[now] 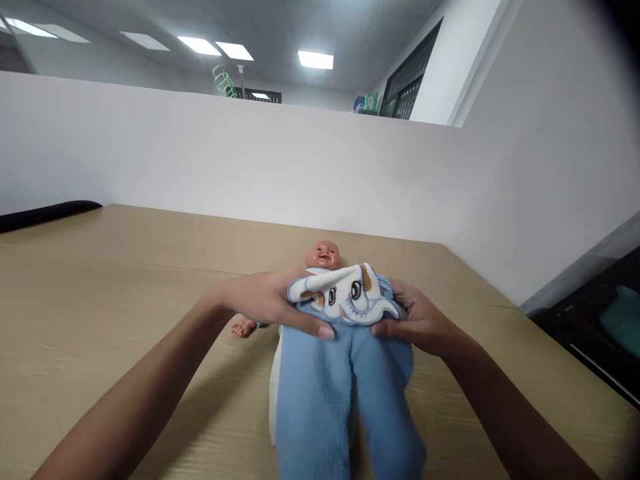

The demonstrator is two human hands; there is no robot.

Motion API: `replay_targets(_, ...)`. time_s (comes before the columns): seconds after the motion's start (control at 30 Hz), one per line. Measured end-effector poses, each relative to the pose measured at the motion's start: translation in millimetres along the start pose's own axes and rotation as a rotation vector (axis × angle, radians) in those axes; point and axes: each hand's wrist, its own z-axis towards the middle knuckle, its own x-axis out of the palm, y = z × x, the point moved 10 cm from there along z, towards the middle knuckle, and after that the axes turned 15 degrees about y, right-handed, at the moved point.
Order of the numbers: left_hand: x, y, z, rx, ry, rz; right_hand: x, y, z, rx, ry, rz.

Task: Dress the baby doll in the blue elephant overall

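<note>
A baby doll (pixel 323 255) lies on its back on the wooden table, its head toward the wall. Blue fleece pants (pixel 320 393) hang in front of it, legs toward me, and a white flap with stitched eyes (pixel 345 293) folds over at their top. My left hand (pixel 275 301) grips the upper left edge, thumb in front. On the opposite edge my right hand (pixel 413 317) pinches the cloth between thumb and fingers. One small doll hand (pixel 243 327) shows below my left wrist. Most of the doll's body is hidden behind the pants.
The table (pixel 125 280) reaches to a low white wall (pixel 225 160). A black curved object (pixel 50 213) sits at the far left edge. At right, beyond the table's edge, stands a dark shelf-like unit (pixel 590 320) with something teal (pixel 623 320) inside.
</note>
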Motion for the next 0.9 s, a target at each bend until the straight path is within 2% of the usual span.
replay_targets(0.07,-7.7,1.0,-0.6,0.001,-0.086,0.018,9.6,-2.1,4.6,0.023,0.045,-0.024)
replay_targets(0.13,-14.9,-0.3,-1.5,0.026,-0.184,0.062,27.1,-6.6,10.2,0.095,0.166,-0.081)
replay_targets(0.2,-17.6,2.0,-1.5,0.028,-0.225,0.088,40.5,-10.6,13.3,0.155,0.252,-0.138)
replay_targets(0.27,-13.5,10.9,1.1,-0.011,-0.156,0.075,45.3,-12.5,14.9,0.168,0.266,-0.148)
replay_targets(0.37,6.7,24.6,6.0,-0.048,0.123,0.008,46.0,-16.0,15.4,0.126,0.241,-0.018)
replay_targets(0.43,14.5,24.6,6.2,-0.001,0.242,-0.033,44.1,-21.3,14.4,0.113,0.214,0.08)
replay_targets(0.53,6.8,18.1,6.2,0.094,0.191,-0.038,44.7,-27.5,12.1,0.132,0.222,0.1)
replay_targets(0.63,-1.3,19.5,6.0,0.076,0.106,0.022,54.6,-27.0,9.7,0.15,0.348,0.011)
replay_targets(0.7,-1.5,24.1,6.3,0.045,0.104,0.047,56.8,-29.1,7.8,0.178,0.394,-0.036)
replay_targets(0.8,9.6,32.2,7.7,0.053,0.225,-0.043,54.6,-34.6,7.1,0.185,0.373,0.09)
replay_targets(0.9,22.5,36.0,7.1,0.122,0.373,-0.243,46.7,-41.2,8.0,0.136,0.231,0.35)
